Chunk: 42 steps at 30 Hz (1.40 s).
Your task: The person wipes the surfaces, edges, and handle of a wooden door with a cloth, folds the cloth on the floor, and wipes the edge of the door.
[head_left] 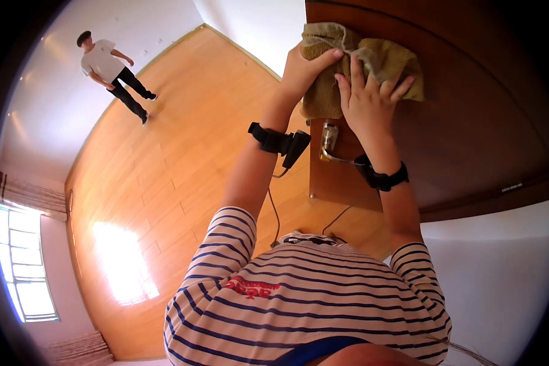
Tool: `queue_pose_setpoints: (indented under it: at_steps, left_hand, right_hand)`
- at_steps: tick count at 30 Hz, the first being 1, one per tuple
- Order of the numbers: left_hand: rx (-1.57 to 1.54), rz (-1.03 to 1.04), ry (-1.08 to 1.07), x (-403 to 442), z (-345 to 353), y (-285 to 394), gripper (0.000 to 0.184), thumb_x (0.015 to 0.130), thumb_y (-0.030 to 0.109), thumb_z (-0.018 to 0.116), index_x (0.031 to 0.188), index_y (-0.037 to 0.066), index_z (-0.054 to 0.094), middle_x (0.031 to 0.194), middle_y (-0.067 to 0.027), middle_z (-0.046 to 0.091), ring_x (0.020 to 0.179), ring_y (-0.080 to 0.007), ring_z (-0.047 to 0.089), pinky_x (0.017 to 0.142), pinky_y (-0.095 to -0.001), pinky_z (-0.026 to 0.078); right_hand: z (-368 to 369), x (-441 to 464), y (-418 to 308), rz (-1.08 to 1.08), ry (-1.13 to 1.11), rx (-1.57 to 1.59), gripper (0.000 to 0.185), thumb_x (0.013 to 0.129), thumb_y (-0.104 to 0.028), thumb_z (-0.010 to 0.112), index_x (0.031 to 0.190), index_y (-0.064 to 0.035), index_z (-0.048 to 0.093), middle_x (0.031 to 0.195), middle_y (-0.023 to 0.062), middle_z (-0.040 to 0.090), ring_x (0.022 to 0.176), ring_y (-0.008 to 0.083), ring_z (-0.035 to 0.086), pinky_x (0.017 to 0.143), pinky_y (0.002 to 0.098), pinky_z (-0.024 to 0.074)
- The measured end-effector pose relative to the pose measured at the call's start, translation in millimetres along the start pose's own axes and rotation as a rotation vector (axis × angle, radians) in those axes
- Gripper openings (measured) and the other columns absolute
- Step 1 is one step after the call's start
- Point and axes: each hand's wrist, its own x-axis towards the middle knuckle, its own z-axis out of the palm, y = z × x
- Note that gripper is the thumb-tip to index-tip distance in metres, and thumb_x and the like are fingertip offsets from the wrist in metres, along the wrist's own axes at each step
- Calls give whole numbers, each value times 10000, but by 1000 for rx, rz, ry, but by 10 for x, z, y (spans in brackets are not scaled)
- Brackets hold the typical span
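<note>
A brown towel (323, 91) with a paler edge lies bunched against the dark brown wooden door (470, 116), over its free edge. My left hand (304, 72) grips the towel's left side, the thumb on top and the other fingers hidden behind it. Spread across the towel's right part is my right hand (372, 100), its fingers apart and pressing the cloth to the wood. Just below the towel, the metal door handle (329, 143) sticks out, partly behind my right wrist. Both wrists carry black straps with small devices.
Another person (113, 70) in a white shirt and dark trousers stands at the far left by the wall. The wooden floor (183, 134) stretches between us. A bright window (24, 262) with curtains is at lower left. Cables hang from my wrist devices.
</note>
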Motion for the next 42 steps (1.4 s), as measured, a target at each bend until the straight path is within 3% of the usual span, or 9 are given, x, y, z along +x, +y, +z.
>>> queue_pose_setpoints:
  at_steps: [9, 16, 20, 24, 26, 28, 31, 37, 42]
  left_hand:
    - [156, -8, 3, -58, -126, -1419, 409, 792, 215, 712, 1115, 14, 561, 1011, -95, 655, 909, -180, 609, 815, -324, 481]
    - [292, -130, -22, -143, 13, -1289, 473, 799, 232, 716, 1171, 8, 528, 1074, -138, 638, 982, -250, 612, 847, -343, 479]
    - [451, 167, 185, -759, 143, -1177, 455, 797, 89, 680, 1205, -19, 508, 1195, -189, 562, 1088, -293, 557, 894, -352, 455]
    - [528, 490, 58, -1528, 203, -804, 288, 862, 19, 570, 1149, -5, 548, 1047, -170, 619, 934, -268, 624, 802, -326, 484]
    - [526, 305, 27, -1727, 234, -801, 248, 843, 70, 589, 1082, 4, 583, 965, -174, 630, 851, -317, 617, 731, -339, 486]
    - [524, 123, -12, -1829, 254, -997, 220, 823, 121, 608, 1016, 14, 618, 882, -177, 641, 768, -365, 611, 660, -353, 488]
    - [521, -507, 64, -1918, 258, -1416, 340, 894, 327, 583, 881, -11, 612, 652, -212, 574, 643, -404, 566, 582, -391, 455]
    - [434, -603, 33, -1939, 139, -1691, 380, 910, 358, 546, 891, -17, 596, 703, -236, 585, 701, -424, 571, 592, -403, 448]
    - [439, -563, -34, -1880, 5, -1699, 397, 914, 380, 529, 901, -11, 596, 706, -249, 579, 722, -437, 562, 609, -419, 448]
  right_hand:
    - [350, -669, 214, -73, -249, 66, 382, 905, -379, 522, 1238, -197, 561, 1199, 81, 517, 1260, 351, 355, 1055, 542, 243]
    - [23, -822, 425, -41, -445, 438, 453, 917, -276, 510, 1293, -26, 473, 1298, 131, 461, 1325, 393, 231, 1064, 571, 223]
    - [-371, -951, 394, 36, -461, 545, 396, 882, -217, 568, 1213, -3, 532, 1282, 137, 484, 1279, 442, 295, 1053, 594, 211]
    - [-859, -1137, 222, 178, -441, 681, 302, 853, -184, 600, 1103, -14, 601, 1179, 122, 567, 1235, 400, 387, 1054, 566, 221]
    - [-929, -1251, 338, -12, -371, 633, 417, 804, -165, 663, 1161, 20, 554, 1084, 167, 609, 1056, 346, 545, 918, 412, 432]
    - [-738, -1120, 239, 14, -473, 639, 420, 775, -190, 692, 1122, 13, 570, 1084, 157, 604, 1018, 340, 558, 872, 394, 460]
    - [-230, -1252, 105, 83, -525, 541, 413, 763, -260, 707, 1077, -21, 586, 983, 131, 624, 888, 321, 598, 798, 371, 473]
    - [199, -1400, 227, -118, -693, 385, 340, 776, -423, 658, 891, -109, 600, 628, 34, 573, 656, 207, 574, 625, 316, 436]
    - [285, -1512, 247, -199, -594, 394, 326, 789, -425, 648, 873, -112, 617, 636, 6, 571, 667, 182, 568, 634, 313, 441]
